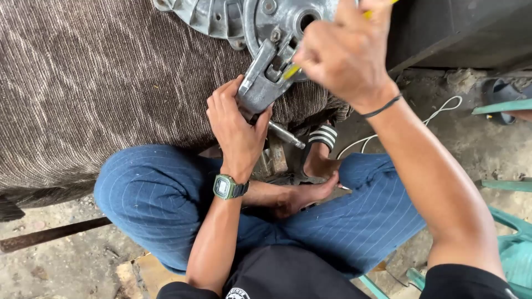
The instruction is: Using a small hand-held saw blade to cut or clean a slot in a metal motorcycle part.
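Left hand (237, 128) clamped round the grey metal arm (265, 77) – right hand (343, 50) fisted on a yellow-handled tool (291, 71)

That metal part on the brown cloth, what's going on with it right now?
A person sits cross-legged on the ground, working on a grey cast-metal housing that lies on a brown ribbed cloth. The left hand, with a green wristwatch, grips a metal bracket arm that sticks out from the housing. The right hand holds a yellow-handled tool, its yellow part against the bracket; the tip is hidden. A white cord lies on the dirt floor nearby.
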